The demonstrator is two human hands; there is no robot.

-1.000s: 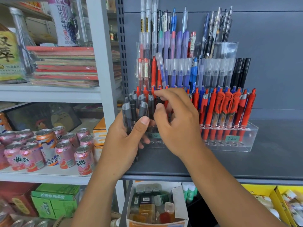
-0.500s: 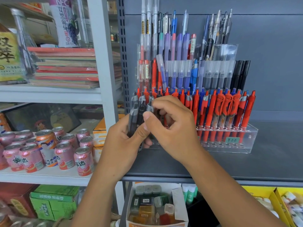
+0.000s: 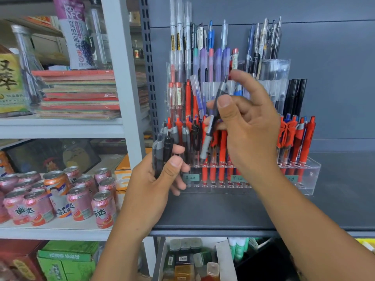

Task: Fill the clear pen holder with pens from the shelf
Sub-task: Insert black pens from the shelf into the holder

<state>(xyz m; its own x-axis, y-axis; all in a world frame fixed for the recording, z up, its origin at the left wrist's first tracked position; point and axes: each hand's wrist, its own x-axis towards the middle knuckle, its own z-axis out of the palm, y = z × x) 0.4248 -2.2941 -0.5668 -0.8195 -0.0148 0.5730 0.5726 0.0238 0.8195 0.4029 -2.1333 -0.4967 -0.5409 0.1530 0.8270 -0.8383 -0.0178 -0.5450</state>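
Clear pen holder (image 3: pixel 311 175), a stepped acrylic rack with rows of round holes, sits on the dark grey shelf (image 3: pixel 334 199), right of the white upright (image 3: pixel 121 78). Its glossy tiers are packed with slim plastic pens, and red pens (image 3: pixel 302 138) fill the near row. The hands are apart. Left hand (image 3: pixel 154 185), low at the holder's left end, grips a bundle of grey and black pens (image 3: pixel 162 151) upright. Right hand (image 3: pixel 251 130), higher, pinches 1 grey-and-black pen (image 3: pixel 209 134) between thumb and fingers, tilted, its lower tip close to the near holes.
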